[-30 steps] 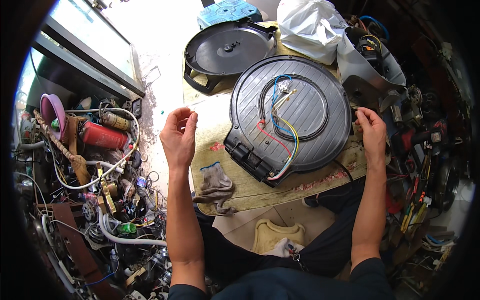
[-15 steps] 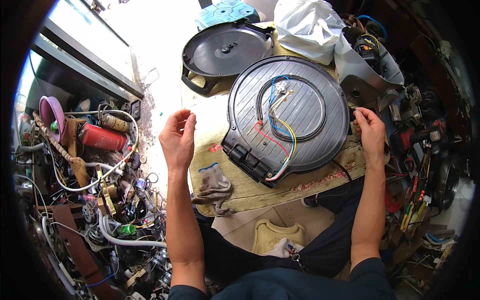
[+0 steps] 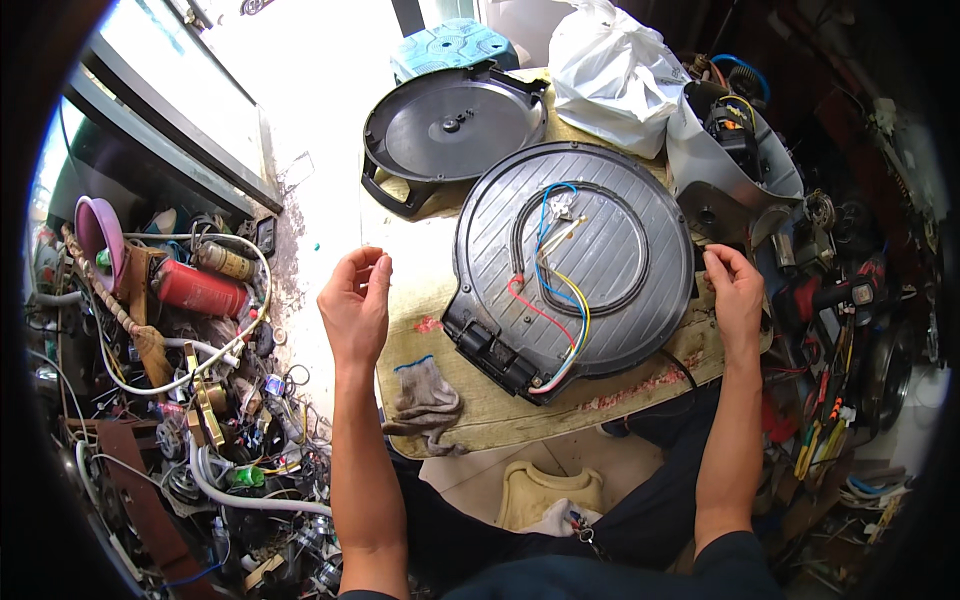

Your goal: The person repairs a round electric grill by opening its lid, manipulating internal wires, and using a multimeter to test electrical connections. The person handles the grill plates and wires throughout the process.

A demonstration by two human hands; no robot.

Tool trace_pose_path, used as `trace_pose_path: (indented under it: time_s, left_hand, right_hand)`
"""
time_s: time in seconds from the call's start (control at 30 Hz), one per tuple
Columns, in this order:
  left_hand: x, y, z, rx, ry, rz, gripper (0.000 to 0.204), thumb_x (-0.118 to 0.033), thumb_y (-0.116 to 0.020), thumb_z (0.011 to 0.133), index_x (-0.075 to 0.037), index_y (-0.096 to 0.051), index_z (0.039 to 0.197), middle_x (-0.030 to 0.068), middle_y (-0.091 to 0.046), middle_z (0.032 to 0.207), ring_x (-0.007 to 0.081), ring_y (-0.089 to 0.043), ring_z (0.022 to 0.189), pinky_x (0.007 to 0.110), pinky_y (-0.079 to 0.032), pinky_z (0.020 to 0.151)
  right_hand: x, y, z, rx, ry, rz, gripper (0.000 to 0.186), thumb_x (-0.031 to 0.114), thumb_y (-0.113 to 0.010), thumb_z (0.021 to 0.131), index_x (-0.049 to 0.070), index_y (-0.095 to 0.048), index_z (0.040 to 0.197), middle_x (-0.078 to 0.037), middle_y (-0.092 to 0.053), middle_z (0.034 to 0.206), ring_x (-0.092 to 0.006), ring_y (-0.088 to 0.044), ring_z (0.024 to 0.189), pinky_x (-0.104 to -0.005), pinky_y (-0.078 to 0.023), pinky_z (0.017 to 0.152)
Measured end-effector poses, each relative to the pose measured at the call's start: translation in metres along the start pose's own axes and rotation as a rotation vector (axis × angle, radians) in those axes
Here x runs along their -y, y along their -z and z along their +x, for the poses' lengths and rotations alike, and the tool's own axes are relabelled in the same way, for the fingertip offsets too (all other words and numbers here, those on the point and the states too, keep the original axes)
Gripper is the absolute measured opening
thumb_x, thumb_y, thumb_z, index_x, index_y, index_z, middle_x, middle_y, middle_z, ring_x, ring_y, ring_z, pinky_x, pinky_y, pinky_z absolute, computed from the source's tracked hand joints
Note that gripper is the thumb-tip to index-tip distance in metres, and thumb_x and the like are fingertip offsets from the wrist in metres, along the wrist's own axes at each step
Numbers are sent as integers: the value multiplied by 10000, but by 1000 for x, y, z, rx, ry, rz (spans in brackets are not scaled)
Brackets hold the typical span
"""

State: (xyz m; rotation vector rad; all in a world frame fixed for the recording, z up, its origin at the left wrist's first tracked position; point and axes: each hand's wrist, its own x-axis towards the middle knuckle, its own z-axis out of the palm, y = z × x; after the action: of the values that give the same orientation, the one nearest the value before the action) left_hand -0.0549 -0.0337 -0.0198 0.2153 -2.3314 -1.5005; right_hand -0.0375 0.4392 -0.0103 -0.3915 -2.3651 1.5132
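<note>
On the table lies a round black electric griddle half, underside up, with a curved heating element and a hinge at its near left. Red, blue, yellow and white wires run across it to the hinge. Left of it, my left hand hovers with its fingers curled in and nothing visible in them. My right hand is at the griddle's right edge, fingertips pinched beside a small dark part; whether they grip it is hidden. A grey work glove rests near the table's front left.
Behind lies a matching black round cover; a blue stool stands beyond. A white plastic bag and a grey housing with a motor stand back right. Piled parts, a red cylinder and hoses fill the left; tools lie right.
The whole view has shifted a little, so the table, griddle and both hands sit lower in the picture. Both hands keep nearly the same pose and place beside the griddle.
</note>
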Motion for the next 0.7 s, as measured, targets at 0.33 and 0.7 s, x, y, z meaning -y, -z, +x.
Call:
trace_pose_path:
  time_s: [0.33,0.7]
  left_hand:
    - [-11,-5,3,9,-47,44,186,-117,-731,973,32,-719,1083,106,-757,938,163,-724,825,297,-585,748]
    - [-19,-5,5,18,-44,29,138,-68,-728,960,25,-723,1061,101,-754,935,156,-721,826,298,-593,736]
  right_hand:
    - [6,-4,-5,-48,52,-129,173,100,-696,984,-21,-734,1101,4,-692,918,-71,-596,789,-237,-480,706]
    - [60,-33,-4,93,475,-341,105,-21,-691,919,-55,-715,1016,-131,-710,940,-208,-684,795,-309,-530,705]
